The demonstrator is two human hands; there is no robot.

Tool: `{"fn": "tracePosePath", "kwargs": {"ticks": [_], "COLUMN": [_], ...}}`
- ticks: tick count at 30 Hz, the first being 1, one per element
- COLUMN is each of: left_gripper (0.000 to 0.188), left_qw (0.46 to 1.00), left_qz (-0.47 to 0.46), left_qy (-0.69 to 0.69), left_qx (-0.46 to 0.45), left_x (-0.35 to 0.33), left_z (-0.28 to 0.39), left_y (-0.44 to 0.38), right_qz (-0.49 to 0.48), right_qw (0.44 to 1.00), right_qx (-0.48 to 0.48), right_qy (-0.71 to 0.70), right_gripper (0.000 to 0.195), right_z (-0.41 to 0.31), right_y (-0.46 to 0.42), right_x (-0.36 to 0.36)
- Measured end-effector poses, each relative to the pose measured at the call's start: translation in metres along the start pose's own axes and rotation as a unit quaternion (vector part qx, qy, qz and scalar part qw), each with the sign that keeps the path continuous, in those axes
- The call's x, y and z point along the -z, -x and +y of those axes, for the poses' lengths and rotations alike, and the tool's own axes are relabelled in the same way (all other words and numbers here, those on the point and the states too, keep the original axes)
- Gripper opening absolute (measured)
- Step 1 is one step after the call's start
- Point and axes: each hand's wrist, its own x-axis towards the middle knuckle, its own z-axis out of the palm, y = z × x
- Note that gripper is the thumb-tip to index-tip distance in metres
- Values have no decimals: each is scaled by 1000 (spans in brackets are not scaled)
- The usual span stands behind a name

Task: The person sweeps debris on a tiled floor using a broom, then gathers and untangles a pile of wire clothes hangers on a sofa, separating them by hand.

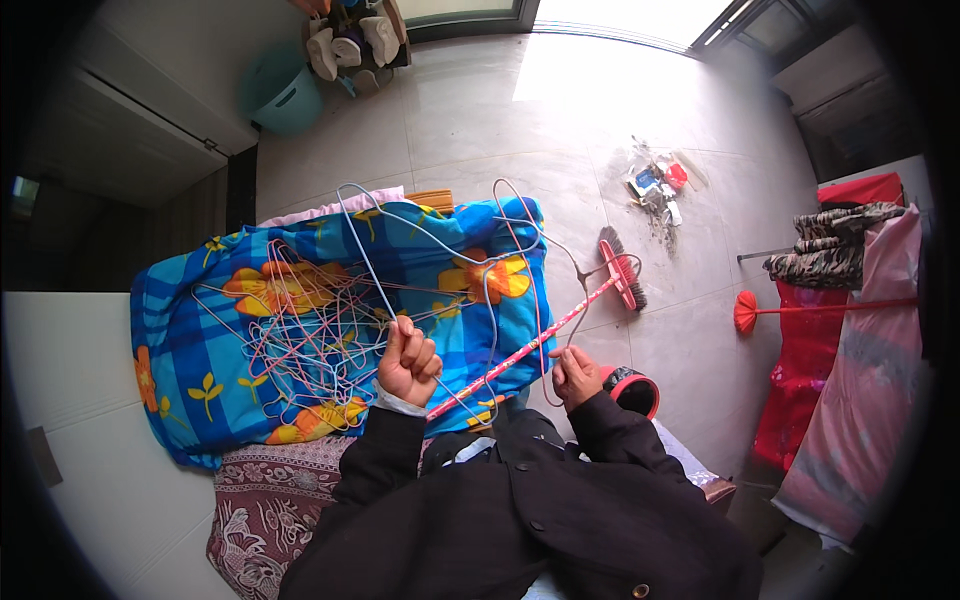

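Observation:
My left hand [409, 364] is closed around the side of a grey-blue wire clothes hanger [366, 251]. My right hand [576, 377] pinches the lower end of another wire hanger [583, 281], with its twisted neck and hook towards the broom head. These hangers overlap in front of me, and a pinkish wire [525, 262] crosses them; which bends belong to which hanger is hard to tell. To the left of my left hand, a tangled heap of pink and light-blue wire hangers [319, 337] lies on a blue floral blanket [191, 360].
A broom [626, 270] with a red patterned handle slants beneath the hangers. Swept debris [660, 184] lies on the tiled floor [465, 112]. A red-rimmed bucket [637, 394] stands by my right sleeve. Farther off are a teal basket [285, 97] and a shoe rack [401, 30].

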Motion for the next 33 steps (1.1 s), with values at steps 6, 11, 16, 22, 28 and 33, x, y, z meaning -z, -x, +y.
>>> {"fn": "tracePosePath", "kwargs": {"ticks": [6, 11, 16, 22, 28, 33], "left_gripper": [29, 28, 24, 7, 5, 9], "left_qw": [994, 995, 935, 587, 269, 237], "left_qz": [-12, -29, -110, -274, -402, -428], "left_qy": [58, 35, -338, -762, -875, -872], "left_qx": [88, 89, -10, -4, 9, -7], "left_x": [-26, -52, -97, -122, -125, -116], "left_z": [-44, -66, -72, -94, -86, -68], "left_y": [4, 13, 31, 54, 68, 50], "right_qz": [-84, -115, -154, -331, -451, -397], "right_qw": [986, 964, 928, 909, 850, 909], "right_qx": [-40, -48, -82, -129, -164, -114], "right_qy": [-139, -234, -329, -217, -217, -51], "right_gripper": [29, 27, 27, 36, 69, 50], "right_z": [-23, -36, -52, -68, -89, -112], "right_y": [4, 14, 22, 41, 67, 92], "right_x": [-2, 14, 26, 29, 35, 21]}}
